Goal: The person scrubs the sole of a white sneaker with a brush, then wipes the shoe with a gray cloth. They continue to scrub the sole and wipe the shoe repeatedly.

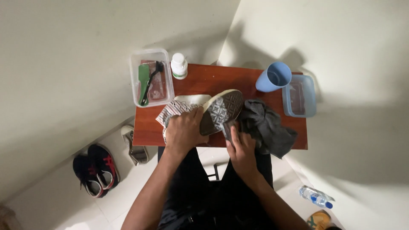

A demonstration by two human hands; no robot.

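On the reddish wooden counter [204,81], the left hand [184,131] grips a striped canvas shoe [213,111], sole up; just right of it, the right hand [241,150] clutches a crumpled dark grey cloth [266,125].

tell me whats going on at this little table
A person seated at a small red-brown table grips a shoe with the left hand, tilted so its patterned sole faces up. The right hand presses a dark grey cloth against the sole's edge. Behind sit a clear container holding brushes, a white bottle, a blue cup and a blue tub. More shoes lie on the floor.
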